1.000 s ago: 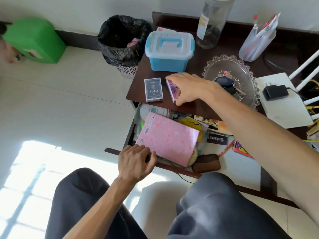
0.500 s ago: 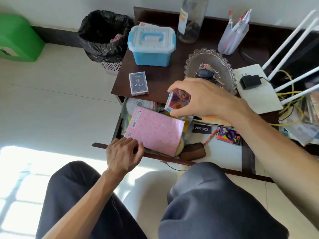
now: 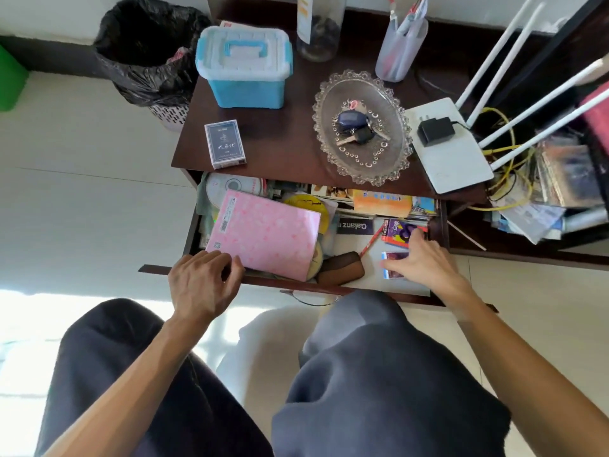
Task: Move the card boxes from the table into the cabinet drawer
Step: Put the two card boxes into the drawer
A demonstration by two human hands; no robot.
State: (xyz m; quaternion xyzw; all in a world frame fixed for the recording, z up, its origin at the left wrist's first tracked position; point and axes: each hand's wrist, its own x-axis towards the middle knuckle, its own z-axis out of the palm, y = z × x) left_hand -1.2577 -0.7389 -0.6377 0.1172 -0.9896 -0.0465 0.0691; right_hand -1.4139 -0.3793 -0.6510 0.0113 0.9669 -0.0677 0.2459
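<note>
I am seeing the dark wooden table [image 3: 290, 153] carrying a dark blue card box [image 3: 225, 144] lying flat near its front left corner. A blue storage box [image 3: 244, 65] is standing behind it. A glass dish [image 3: 362, 127] is sitting mid-table, a white router [image 3: 451, 156] is overhanging the right edge, and a pen cup [image 3: 400, 47] and a jar [image 3: 318, 26] are standing at the back.

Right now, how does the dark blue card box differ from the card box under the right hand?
The dark blue card box lies on the table, untouched; the pink and purple card box lies in the open drawer on its pale floor. The dark blue one shows whole; the right hand covers part of the other, fingers spread over it. Both lie flat.
</note>
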